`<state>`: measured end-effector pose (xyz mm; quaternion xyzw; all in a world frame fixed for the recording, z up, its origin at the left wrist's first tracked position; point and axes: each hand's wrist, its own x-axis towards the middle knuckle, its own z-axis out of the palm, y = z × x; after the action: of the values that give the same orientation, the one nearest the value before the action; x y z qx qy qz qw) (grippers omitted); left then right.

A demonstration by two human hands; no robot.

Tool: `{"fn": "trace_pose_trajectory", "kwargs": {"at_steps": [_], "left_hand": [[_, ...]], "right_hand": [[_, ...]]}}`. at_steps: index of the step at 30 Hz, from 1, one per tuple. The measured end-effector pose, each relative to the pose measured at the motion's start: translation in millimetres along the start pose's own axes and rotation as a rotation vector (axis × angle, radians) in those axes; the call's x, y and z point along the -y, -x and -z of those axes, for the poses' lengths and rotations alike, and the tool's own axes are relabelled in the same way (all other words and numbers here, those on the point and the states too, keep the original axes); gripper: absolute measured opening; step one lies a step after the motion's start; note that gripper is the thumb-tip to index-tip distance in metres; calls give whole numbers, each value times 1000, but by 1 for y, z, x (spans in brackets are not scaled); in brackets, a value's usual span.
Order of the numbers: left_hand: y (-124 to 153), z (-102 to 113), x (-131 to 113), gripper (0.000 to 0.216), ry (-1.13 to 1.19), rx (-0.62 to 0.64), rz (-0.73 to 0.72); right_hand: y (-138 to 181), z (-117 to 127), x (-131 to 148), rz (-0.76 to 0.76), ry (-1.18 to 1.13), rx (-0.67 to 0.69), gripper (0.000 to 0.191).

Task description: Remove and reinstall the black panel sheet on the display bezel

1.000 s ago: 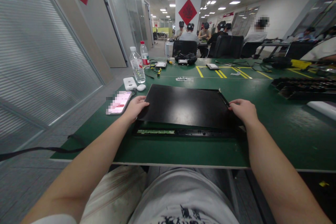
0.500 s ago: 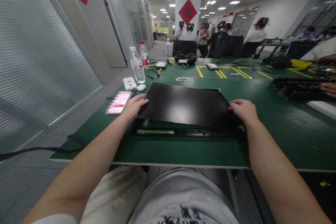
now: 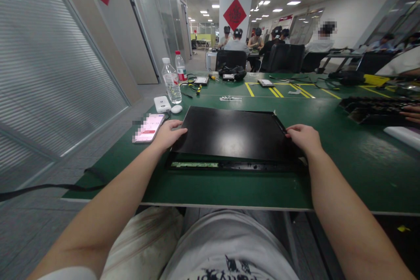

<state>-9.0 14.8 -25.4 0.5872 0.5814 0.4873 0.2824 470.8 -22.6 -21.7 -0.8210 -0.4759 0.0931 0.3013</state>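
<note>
A flat, glossy black screen panel (image 3: 226,133) lies tilted over a black frame (image 3: 256,165), its left side a little raised. Along the frame's near edge shows a narrow green circuit board (image 3: 194,165). My left hand (image 3: 169,134) grips the panel's left edge, thumb on top and fingers mostly hidden behind it. On the other side, my right hand (image 3: 303,137) pinches the frame's right edge beside the panel's corner; whether it also touches the panel I cannot tell.
Left of the panel lie a phone (image 3: 149,128), a white case (image 3: 162,104) and a water bottle (image 3: 171,81). Hard drives (image 3: 265,83) and cables are at the table's far side. Another person's hand (image 3: 411,113) is by black parts (image 3: 370,109) at right.
The panel's left side has come down slightly toward the frame, my left hand moving with it. My right hand stays at the frame's right edge.
</note>
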Motion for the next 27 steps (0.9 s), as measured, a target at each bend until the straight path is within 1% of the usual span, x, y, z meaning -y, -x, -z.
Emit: {"fn": "trace_pose_trajectory", "kwargs": {"at_steps": [3,7,10,14,21,27], "left_hand": [[0,0,-5,21,-71,27,-29],[3,-1,-9,19,-151,26,-13],[3,-1,-6,18,-186,48,-14],[1,-1,1,16,-285,108,-51],[-3,-1,13,26,-374,139,-76],[-5,0,19,33,-419,159,-105]], "right_hand": [[-1,-1,-2,12,-15,-11,24],[-2,-1,-3,7,-42,-7,22],[-1,0,0,-2,-58,2,22],[3,3,4,-26,-51,29,23],[4,3,5,-12,-65,20,24],[1,0,1,-20,-77,22,24]]}}
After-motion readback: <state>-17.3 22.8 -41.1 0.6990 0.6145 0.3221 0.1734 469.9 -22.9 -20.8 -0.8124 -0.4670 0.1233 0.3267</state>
